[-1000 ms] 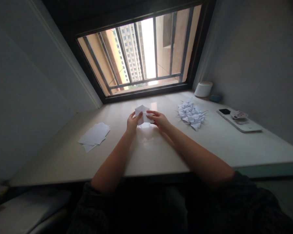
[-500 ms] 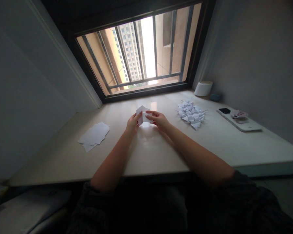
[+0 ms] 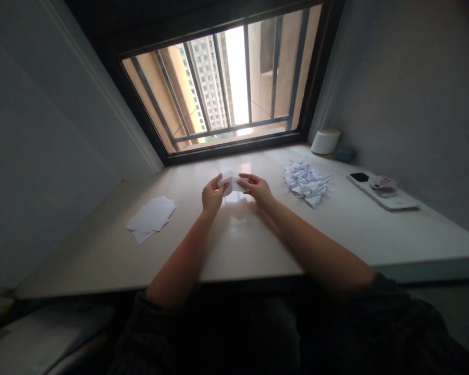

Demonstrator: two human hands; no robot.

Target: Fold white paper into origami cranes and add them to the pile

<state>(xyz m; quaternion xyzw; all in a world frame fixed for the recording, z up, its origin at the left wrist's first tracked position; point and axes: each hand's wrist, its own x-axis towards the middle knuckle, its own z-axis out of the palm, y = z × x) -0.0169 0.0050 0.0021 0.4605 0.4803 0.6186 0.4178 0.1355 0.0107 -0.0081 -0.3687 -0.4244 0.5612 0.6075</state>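
A sheet of white paper [image 3: 232, 183] with a crease down its middle is held just above the table, between both hands. My left hand [image 3: 213, 195] pinches its left side, thumb on the near face. At the other side, my right hand [image 3: 258, 188] grips the paper between thumb and fingers. To the left lies a loose stack of white paper sheets [image 3: 151, 216]. A pile of folded white paper pieces [image 3: 305, 182] sits to the right of my right hand.
The pale table [image 3: 238, 250] runs up to a barred window [image 3: 226, 83]. On the right lies a white phone [image 3: 391, 200] with a round grip on its back. A white container [image 3: 325, 141] and a small bluish object [image 3: 344, 155] stand in the far right corner.
The paper has been turned and tilted flatter, its two halves spreading out from the crease. My hands have moved slightly apart, with the right hand shifting a little to the right.
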